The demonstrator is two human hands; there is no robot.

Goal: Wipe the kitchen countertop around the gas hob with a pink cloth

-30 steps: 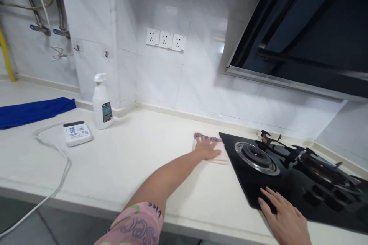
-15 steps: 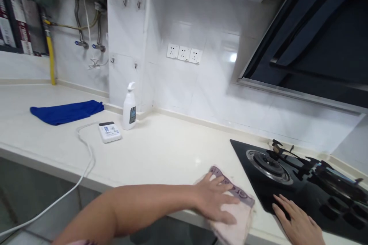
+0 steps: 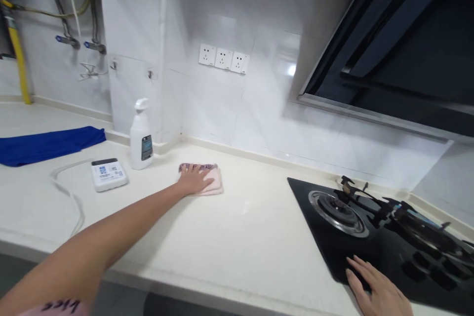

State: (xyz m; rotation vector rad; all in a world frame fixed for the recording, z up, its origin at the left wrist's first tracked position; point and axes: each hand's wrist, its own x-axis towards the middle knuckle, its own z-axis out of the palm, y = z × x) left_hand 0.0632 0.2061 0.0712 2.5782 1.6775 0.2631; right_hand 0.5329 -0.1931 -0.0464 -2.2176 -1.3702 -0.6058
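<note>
My left hand [image 3: 194,179] lies flat with its fingers spread on a folded pink cloth [image 3: 214,185] with a dark patterned border, pressing it to the white countertop [image 3: 237,237] near the back wall. A white spray bottle [image 3: 140,140] stands upright to the left of that hand. My right hand [image 3: 381,289] rests open at the front left corner of the black gas cooktop [image 3: 318,227]; only its fingers and back show, and the palm is hidden.
A white device with a cable [image 3: 108,176] and a blue cloth [image 3: 52,144] lie on the left part of the counter. Wall sockets [image 3: 223,59] sit above it. A dark range hood [image 3: 407,49] overhangs the cooktop, where a pan support [image 3: 374,205] stands on the burners.
My left hand has slid the pink cloth leftward and back, from beside the cooktop towards the wall near the spray bottle. The view has turned slightly left-to-right; my right hand stays at the cooktop.
</note>
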